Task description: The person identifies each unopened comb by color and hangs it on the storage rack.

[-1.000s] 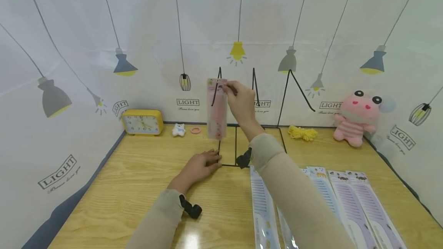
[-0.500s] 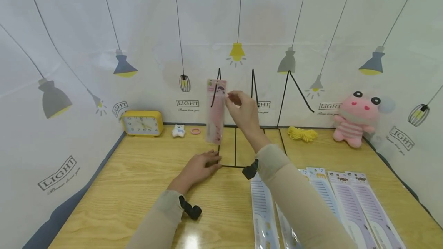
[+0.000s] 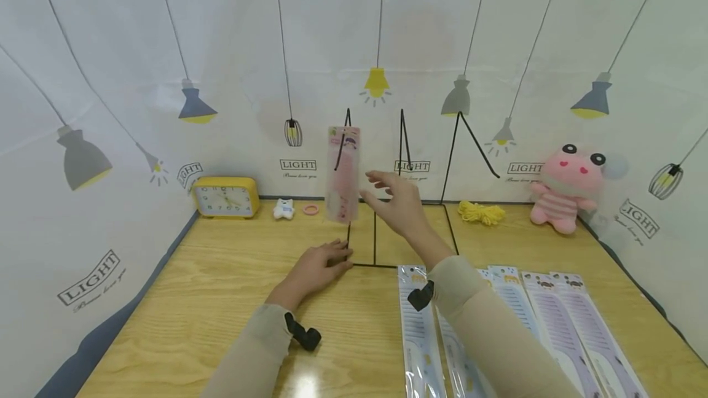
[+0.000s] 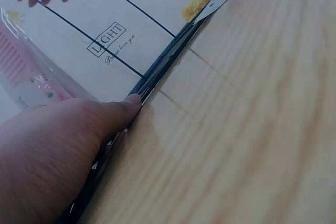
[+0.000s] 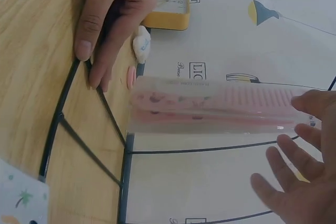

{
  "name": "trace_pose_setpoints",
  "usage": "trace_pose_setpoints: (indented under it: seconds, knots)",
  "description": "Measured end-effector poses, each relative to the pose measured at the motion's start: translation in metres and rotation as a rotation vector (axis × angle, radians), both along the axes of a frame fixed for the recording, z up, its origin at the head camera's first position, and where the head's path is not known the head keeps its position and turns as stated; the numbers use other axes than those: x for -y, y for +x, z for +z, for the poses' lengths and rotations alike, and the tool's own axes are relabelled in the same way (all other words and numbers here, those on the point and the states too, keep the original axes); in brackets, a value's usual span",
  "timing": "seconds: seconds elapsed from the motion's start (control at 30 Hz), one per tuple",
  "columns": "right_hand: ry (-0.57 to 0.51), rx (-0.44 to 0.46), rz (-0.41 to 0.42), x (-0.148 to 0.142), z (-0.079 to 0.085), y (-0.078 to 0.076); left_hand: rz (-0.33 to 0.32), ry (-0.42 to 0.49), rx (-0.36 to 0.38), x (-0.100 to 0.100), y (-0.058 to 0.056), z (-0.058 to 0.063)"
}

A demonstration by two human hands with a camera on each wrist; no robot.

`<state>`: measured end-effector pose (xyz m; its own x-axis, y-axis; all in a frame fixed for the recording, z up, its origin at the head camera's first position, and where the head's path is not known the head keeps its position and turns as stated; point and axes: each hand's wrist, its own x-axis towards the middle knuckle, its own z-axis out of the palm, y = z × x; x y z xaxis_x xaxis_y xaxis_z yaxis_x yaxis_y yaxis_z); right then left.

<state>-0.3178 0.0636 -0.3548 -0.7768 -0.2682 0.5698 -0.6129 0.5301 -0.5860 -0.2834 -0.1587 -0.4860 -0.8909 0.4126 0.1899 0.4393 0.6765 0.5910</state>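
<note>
A pink comb in a clear packet (image 3: 343, 180) hangs upright on the left hook of a black wire rack (image 3: 375, 238). In the right wrist view, two layers of packaged pink comb (image 5: 210, 106) overlap. My right hand (image 3: 398, 204) is just right of the packet, fingers spread and holding nothing. Its fingertips (image 5: 302, 100) overlap the packet's top end in the right wrist view. My left hand (image 3: 315, 269) rests on the front left corner of the rack's base, its thumb (image 4: 123, 111) lying along the wire and its fingers extended on the side bar.
Several packaged blue and purple combs (image 3: 558, 324) lie at front right. Along the back stand a yellow clock (image 3: 227, 197), a small white bear figure (image 3: 284, 209), a pink ring (image 3: 311, 209), yellow yarn (image 3: 481, 212) and a pink plush toy (image 3: 570, 189). The rack's other two hooks (image 3: 406, 140) hold nothing.
My right hand let go of the packet's top edge, moved right and down, and spread its fingers. The packet stays hanging on the left hook. My left hand has stayed put.
</note>
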Motion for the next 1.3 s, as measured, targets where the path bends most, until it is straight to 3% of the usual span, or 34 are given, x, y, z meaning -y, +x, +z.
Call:
trace_pose_setpoints:
  seconds: [0.17, 0.5, 0.93, 1.3]
  knots:
    - [0.083, 0.020, 0.012, -0.011, -0.005, 0.003, 0.008, -0.011, -0.002, 0.001, -0.003, -0.003]
    - [0.107, -0.002, 0.031, -0.024, -0.009, 0.009, 0.005, -0.007, -0.003, 0.003, -0.006, -0.010]
    - [0.112, 0.149, -0.020, -0.054, -0.024, 0.030, 0.018, -0.025, 0.019, 0.002, -0.002, -0.005]
    - [0.149, 0.186, 0.016, -0.086, -0.048, 0.049, 0.018, -0.031, 0.013, 0.001, -0.002, -0.006]
